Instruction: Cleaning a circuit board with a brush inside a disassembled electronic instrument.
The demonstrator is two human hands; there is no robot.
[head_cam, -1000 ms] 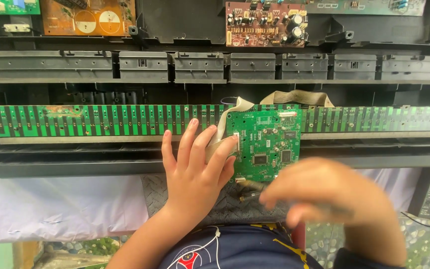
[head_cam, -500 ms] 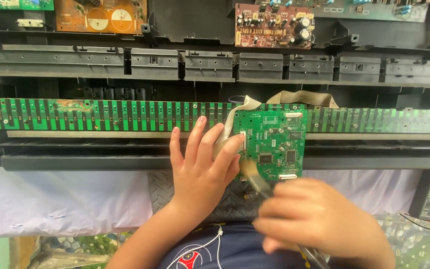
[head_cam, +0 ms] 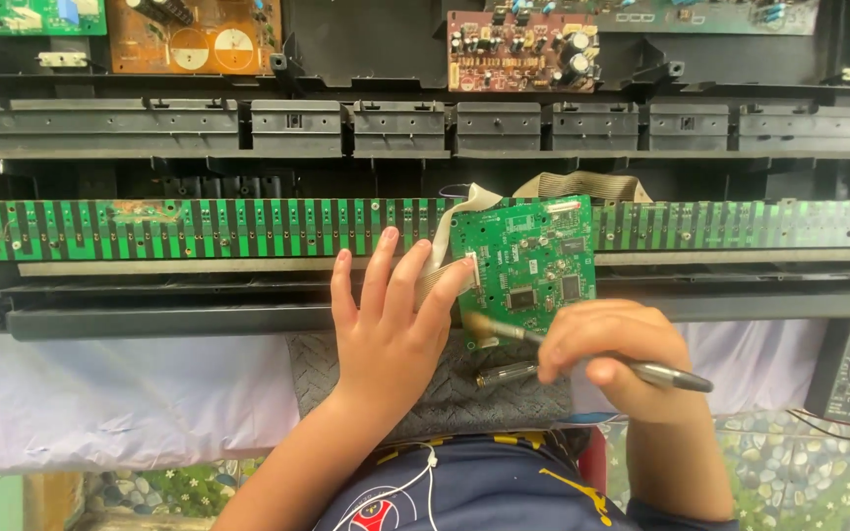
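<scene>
Steadying green circuit board (head_cam: 528, 267) with left fingers (head_cam: 445, 287); brush (head_cam: 504, 329) at board's lower edge.

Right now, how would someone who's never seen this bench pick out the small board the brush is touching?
Find the long green contact strip spanning the opened black chassis. Near its middle, a small square green circuit board lies over it, with grey ribbon cables behind. Unlike the orange and red boards higher up, it sits between the left hand and the right hand's brush.
</scene>
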